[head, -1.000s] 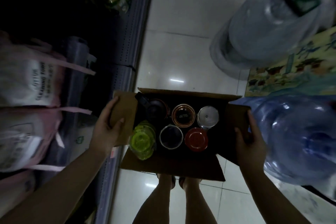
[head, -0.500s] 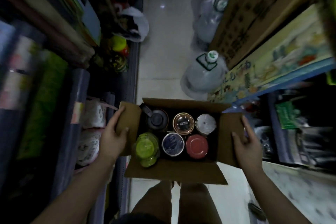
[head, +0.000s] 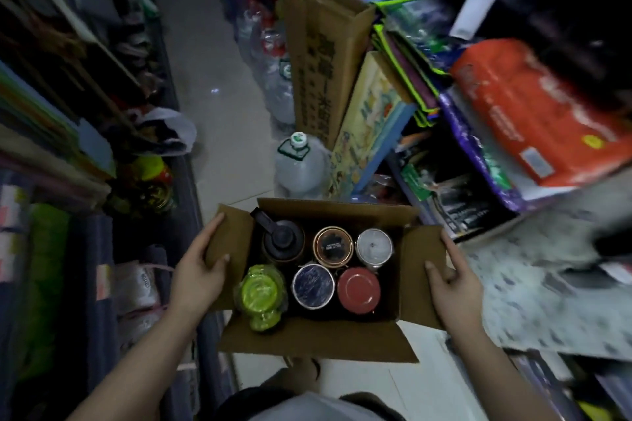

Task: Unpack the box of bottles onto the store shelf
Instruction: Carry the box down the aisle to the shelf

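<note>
Head view
Box: an open cardboard box [head: 318, 338] is carried between both hands over the aisle floor, flaps folded outward; its long axis runs left to right across the picture.
Left hand: the left hand [head: 200, 272] grips the left side flap, thumb over the flap's inner face and fingers along its outer edge.
Right hand: the right hand [head: 453, 278] grips the right side flap the same way, thumb on the inside.
Bottles: six stand upright in two rows of three, tops pointing up at the camera, all between the two hands.
Far row: a dark bottle with a handle [head: 282, 243] nearest the left hand, a copper-rimmed lid [head: 332, 245] in the middle, a silver lid [head: 374, 247] nearest the right hand.
Near row: a green bottle [head: 261, 292] just beside the left hand, a dark blue lid [head: 313, 285], a red lid [head: 358, 290].
Shelves: crowded store shelves [head: 54, 147] flank the aisle on both sides.
Floor: a large water jug [head: 301, 164] stands beyond the box, beside a tall carton [head: 321, 55].
</note>
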`<state>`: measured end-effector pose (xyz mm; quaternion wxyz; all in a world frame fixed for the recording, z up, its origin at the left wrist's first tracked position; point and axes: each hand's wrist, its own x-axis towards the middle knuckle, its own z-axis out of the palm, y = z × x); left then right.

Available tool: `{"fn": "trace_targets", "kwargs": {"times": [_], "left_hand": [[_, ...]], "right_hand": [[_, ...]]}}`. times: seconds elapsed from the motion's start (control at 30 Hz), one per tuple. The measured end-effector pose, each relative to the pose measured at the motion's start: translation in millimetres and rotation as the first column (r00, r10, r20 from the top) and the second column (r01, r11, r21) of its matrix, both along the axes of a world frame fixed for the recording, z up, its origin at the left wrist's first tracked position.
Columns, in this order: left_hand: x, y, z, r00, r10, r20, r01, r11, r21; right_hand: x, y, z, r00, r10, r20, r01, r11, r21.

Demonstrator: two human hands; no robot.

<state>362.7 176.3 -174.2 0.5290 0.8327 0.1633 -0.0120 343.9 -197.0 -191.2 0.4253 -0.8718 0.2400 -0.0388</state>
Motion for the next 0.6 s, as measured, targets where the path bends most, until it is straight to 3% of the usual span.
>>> {"fn": "trace_targets", "kwargs": {"times": [0.3,0.47,0.6], "left_hand": [[-11.8,-105.8,14.8,0.938,-0.346,-0.011,0.346,0.937,0.053],[-31.6,-190.2,14.9,0.840,-0.542,-0.013,0.542,0.838,0.063],[-45.7,-257.0,6.5,0.695,-0.717,-0.047,0.718,0.695,0.021]], "right_hand": [[-142.5,-72.7,17.4,0.934,-0.356,0.010,0.356,0.935,0.008],[-239.0,-103.2,28.2,0.827,-0.563,-0.006,0.562,0.826,0.026],[-313.9,-116.1,28.2,0.672,-0.739,-0.040,0.740,0.668,0.076]]}}
